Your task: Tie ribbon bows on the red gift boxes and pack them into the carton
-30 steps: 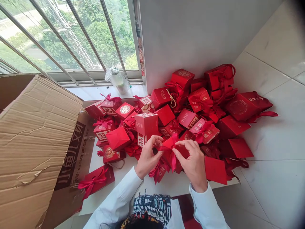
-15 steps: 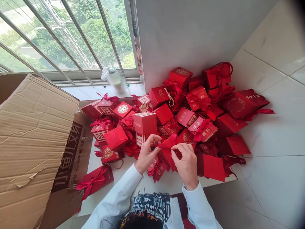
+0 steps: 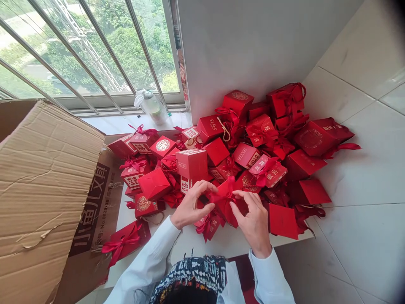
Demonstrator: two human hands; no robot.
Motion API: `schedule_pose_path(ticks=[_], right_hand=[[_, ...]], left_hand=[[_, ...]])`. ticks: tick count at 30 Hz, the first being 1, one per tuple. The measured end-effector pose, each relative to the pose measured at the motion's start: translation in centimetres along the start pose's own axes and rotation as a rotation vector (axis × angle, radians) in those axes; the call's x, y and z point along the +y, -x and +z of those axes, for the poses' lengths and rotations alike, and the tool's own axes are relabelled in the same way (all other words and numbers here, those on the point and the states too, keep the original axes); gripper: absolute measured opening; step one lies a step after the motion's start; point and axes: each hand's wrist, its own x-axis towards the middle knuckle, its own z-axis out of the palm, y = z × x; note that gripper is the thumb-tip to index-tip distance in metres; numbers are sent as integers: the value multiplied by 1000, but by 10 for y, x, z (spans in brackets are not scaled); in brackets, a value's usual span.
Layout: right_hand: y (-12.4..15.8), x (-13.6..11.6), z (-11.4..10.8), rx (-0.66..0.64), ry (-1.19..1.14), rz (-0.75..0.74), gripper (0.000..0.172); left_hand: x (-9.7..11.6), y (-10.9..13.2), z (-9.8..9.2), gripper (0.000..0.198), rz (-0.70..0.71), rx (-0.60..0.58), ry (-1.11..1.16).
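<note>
In the head view a red gift box (image 3: 226,213) stands before me among the pile, with a red ribbon (image 3: 225,195) tied in a bow on its top. My left hand (image 3: 194,203) has its thumb and index finger curved around the bow's left loop. On the other side, my right hand (image 3: 252,215) holds the right part of the ribbon between thumb and index finger. The fingertips partly hide the loops. A small box with a ribbon bow (image 3: 211,226) lies just below my left fingers.
Several red gift boxes (image 3: 188,162) cover the white tabletop (image 3: 186,249). A ribboned box (image 3: 126,242) lies apart at the left. A large cardboard carton (image 3: 47,181) stands at the left edge. A wrapped bottle (image 3: 153,107) rests on the sill by the barred window.
My hands have moved slightly apart, and the fingers have opened wider around the ribbon. The bow's loops now show more fully on the box. The surrounding boxes have stayed put.
</note>
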Motion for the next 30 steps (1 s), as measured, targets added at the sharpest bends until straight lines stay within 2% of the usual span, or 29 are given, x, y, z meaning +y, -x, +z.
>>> schedule_pose_path(ticks=[4,7,11,16,20,23,25,30], right_hand=[[5,2,-6,4,18,49,11],[5,3,-6,0,11,75,13],[4,2,-5,7,-6,89,19],[0,2,-7,10,-14,110,21],[-5,5,-4,17,3,95,24],[-9,9,1,37,66,75,22],[-9,9,2,81,114,64,18],[3,-2,-4,293,139,3,16]], left_hand=[[9,-2,7,29,33,75,-188],[11,-6,25,17,67,149,-309],[9,-9,43,13,106,155,-446],[2,-11,41,17,184,144,-549],[-5,-14,38,18,277,183,-583],[-7,-16,38,20,280,189,-584],[-7,-17,38,21,247,181,-569],[-5,-19,37,14,204,153,-520]])
